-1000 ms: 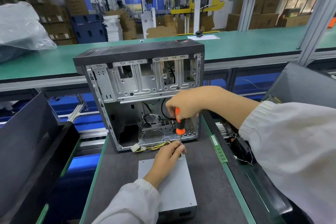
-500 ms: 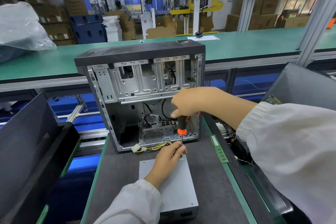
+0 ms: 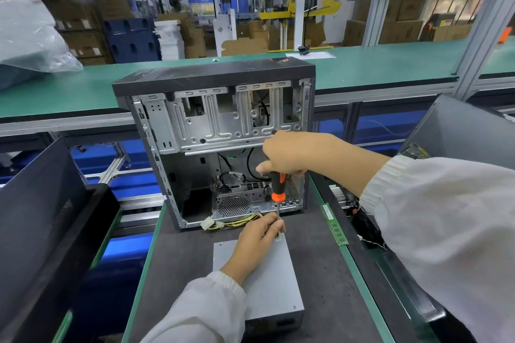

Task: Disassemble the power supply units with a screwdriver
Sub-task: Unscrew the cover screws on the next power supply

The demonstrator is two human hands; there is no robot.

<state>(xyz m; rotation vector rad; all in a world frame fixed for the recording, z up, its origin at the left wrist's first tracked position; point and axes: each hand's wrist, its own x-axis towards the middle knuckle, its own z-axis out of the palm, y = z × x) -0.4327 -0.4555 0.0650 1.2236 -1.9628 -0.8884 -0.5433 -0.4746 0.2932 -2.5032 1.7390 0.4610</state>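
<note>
Two hands stay on the job: our right hand [image 3: 289, 157] has slid higher up the gripped screwdriver [image 3: 278, 189], our left hand [image 3: 260, 234] fingers pinch its shaft at the power supply [image 3: 267, 284] far corner, near centre surface; the screw is probably loosening.

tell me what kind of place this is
Most likely a factory line for taking apart used computers: long green-topped benches, an opened computer case with a power supply unit in front of it, and stacked cardboard boxes behind.

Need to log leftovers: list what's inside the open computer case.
Inside the computer case: black cables, yellow wires with a white connector, a round vent grille. The right hand hides part.
</note>
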